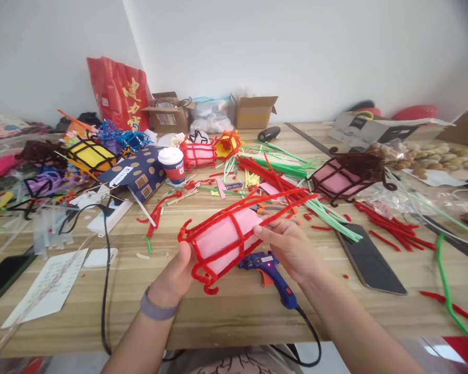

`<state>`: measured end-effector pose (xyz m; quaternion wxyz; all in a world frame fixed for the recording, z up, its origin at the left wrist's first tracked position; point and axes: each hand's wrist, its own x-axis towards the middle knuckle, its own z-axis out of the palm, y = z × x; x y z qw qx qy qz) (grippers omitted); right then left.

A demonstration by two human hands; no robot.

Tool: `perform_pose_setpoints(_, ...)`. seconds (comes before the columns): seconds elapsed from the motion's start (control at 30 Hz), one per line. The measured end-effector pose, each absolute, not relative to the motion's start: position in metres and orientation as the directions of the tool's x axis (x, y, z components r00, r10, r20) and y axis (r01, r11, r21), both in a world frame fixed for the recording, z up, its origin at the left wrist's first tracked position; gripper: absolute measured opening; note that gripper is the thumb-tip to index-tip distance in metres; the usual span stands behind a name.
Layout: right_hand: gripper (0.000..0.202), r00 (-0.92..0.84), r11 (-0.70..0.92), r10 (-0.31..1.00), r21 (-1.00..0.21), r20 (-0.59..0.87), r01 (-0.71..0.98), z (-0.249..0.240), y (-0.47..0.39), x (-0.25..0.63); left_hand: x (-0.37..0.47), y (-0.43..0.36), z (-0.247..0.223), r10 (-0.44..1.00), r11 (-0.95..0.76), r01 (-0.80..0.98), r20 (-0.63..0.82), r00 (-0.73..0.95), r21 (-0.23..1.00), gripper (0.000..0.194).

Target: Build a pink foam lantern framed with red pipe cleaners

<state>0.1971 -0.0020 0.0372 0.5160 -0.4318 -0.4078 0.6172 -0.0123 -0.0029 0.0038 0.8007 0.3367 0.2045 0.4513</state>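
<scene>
Red-framed lantern (238, 234) held tilted above the table (206, 322)
Left hand (176, 275) grips its curled end; right hand (290, 244) pinches it beside the pink panel (218, 238); a blue glue gun (272, 271) lies below, near the right hand; a dark phone (370, 259) lies farther right

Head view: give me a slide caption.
Left hand and right hand hold a red fuzzy-wire lantern with pink panels over a wood-grain table bearing a blue glue gun.
</scene>
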Motion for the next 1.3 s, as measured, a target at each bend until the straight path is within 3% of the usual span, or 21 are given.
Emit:
perform_pose_setpoints(0.37,0.033,-0.002,-0.043,0.999,-0.98,-0.043,-0.196,0.021,0.0,0.191,-0.005,-0.001,0.004,0.849,0.358,-0.593,0.013,0.529,0.721,0.06)
perform_pose_setpoints(0.53,0.036,0.065,0.002,0.998,-0.998,-0.002,-0.057,0.02,0.001,0.187,-0.007,-0.001,0.004,0.832,0.362,-0.584,0.03,0.554,0.727,0.057)
perform_pose_setpoints(0.7,0.036,0.096,0.014,0.995,-0.999,0.01,-0.04,0.019,-0.002,0.183,-0.007,0.001,0.002,0.81,0.362,-0.593,0.071,0.582,0.719,0.056)
perform_pose_setpoints(1.03,0.037,0.084,-0.065,0.994,-0.99,-0.076,-0.128,0.026,0.0,0.184,-0.005,0.003,0.0,0.783,0.387,-0.622,0.113,0.611,0.68,0.059)
perform_pose_setpoints(1.3,0.035,-0.069,-0.074,0.995,-0.993,-0.067,-0.096,0.038,0.0,0.202,-0.008,0.009,-0.011,0.817,0.387,-0.666,0.098,0.569,0.638,0.059)
